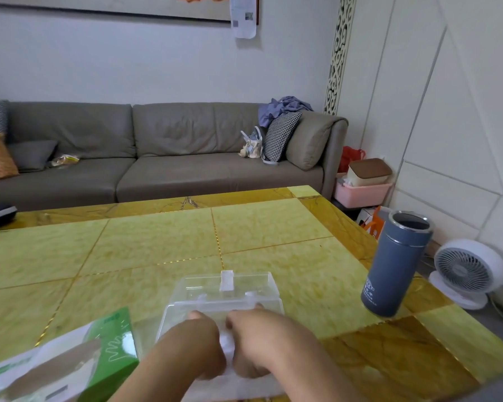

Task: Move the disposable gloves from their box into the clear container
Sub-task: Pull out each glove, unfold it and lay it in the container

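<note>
While both hands worked at the bottom centre of the frame, the left hand (196, 340) and right hand (253, 340) were curled side by side over a bunch of pale disposable gloves (226, 348), pinching it inside the clear container (267, 288) — its hinged lid stood open behind them. The green-and-white glove box (70, 361) lay tilted at lower left on the yellow tiled table (157, 242). A grey-blue flask (395, 265) stood at right.
</note>
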### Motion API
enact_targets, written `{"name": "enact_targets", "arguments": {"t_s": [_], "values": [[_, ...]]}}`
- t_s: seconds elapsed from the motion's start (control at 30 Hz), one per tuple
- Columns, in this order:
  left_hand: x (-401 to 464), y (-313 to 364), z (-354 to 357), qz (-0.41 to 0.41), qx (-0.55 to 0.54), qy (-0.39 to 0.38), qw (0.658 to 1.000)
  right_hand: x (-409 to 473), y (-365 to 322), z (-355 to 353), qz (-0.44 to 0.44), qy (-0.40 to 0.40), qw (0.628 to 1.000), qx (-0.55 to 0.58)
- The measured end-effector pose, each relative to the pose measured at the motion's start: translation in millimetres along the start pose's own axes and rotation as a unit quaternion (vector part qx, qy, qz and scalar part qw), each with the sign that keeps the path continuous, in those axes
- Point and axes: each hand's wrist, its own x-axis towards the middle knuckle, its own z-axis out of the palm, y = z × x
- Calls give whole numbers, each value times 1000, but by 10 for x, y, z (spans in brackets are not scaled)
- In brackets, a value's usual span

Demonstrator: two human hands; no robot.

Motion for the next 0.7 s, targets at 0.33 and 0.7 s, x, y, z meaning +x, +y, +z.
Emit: {"name": "enact_targets", "arguments": {"t_s": [0.33, 0.7], "values": [[-455, -230, -86, 112, -38, 112, 987, -43, 6, 47, -49, 95, 993, -57], [-737, -1206, -153, 60, -200, 378, 902, -138, -295, 135, -109, 335, 935, -41]]}}
